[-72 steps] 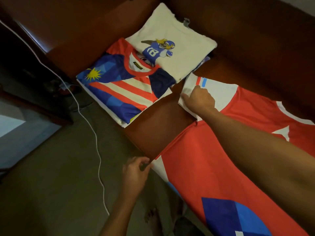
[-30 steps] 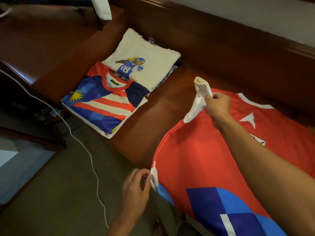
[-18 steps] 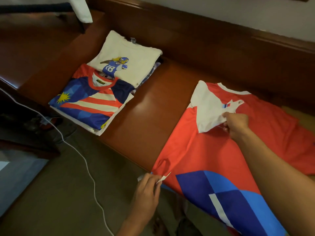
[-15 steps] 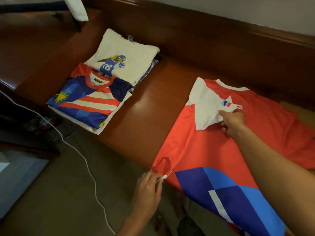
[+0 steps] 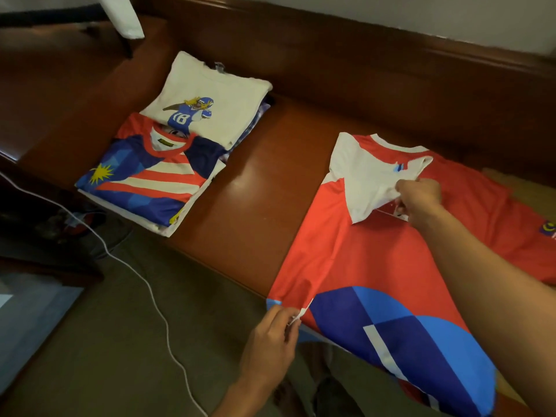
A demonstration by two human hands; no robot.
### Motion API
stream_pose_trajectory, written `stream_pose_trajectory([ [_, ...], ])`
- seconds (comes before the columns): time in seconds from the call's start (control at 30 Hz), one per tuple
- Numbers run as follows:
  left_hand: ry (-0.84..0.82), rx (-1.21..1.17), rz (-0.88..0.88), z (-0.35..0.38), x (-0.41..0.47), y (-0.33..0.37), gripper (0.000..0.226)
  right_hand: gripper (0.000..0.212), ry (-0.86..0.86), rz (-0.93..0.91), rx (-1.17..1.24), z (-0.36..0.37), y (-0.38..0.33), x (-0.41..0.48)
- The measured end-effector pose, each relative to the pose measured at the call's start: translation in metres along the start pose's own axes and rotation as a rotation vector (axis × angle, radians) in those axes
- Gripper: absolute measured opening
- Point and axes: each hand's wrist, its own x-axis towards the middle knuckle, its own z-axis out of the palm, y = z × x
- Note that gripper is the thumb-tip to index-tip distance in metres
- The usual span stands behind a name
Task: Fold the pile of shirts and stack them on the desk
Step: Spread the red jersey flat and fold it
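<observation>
The red jersey (image 5: 376, 251) lies flat on the worktop (image 5: 255, 206) at four o'clock, with the folded stack (image 5: 168, 164) at ten. The right hand (image 5: 418, 197) pinches its white sleeve (image 5: 367, 182) and the left hand (image 5: 270, 341) pinches its hem corner. Uneven pulling could skew the fold, and the overhanging hem may drag the jersey off the worktop.

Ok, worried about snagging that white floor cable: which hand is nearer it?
Left. The left hand pinches the red shirt's hem right of the cable; the right hand grips the sleeve, farther off.
</observation>
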Motion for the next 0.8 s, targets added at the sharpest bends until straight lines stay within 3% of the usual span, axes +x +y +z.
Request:
stream_pose_trajectory([
  [0.17,-0.078,-0.092,0.011,0.013,-0.004,0.009,0.024,0.019,-0.025,-0.027,-0.047,0.002,0.008,0.002],
  [0.27,-0.182,-0.167,-0.026,0.011,0.0,0.014,0.022,0.035,0.021,-0.06,-0.005,-0.004,0.002,0.007],
  [0.33,-0.207,-0.164,-0.054,0.007,0.002,0.007,0.021,0.035,0.087,-0.037,-0.167,-0.009,0.007,0.004],
  [0.4,-0.126,-0.117,-0.089,0.0,0.005,-0.004,0.02,0.033,0.104,-0.071,-0.377,-0.011,0.014,-0.015],
  [0.5,0.026,-0.081,-0.24,-0.01,0.005,-0.019,0.027,0.025,-0.127,-0.144,-0.595,-0.006,0.031,-0.062],
  [0.6,0.118,-0.103,-0.465,-0.012,0.003,-0.033,0.033,0.038,-0.372,-0.078,-0.686,0.007,0.068,-0.11],
  [0.7,0.098,-0.333,-0.717,-0.009,0.007,-0.031,0.028,0.043,-0.371,-0.132,-0.741,0.025,0.099,-0.143],
  [0.8,0.083,-0.43,-0.799,-0.003,0.011,-0.026,0.02,0.04,-0.274,-0.148,-0.658,0.03,0.109,-0.156],
])
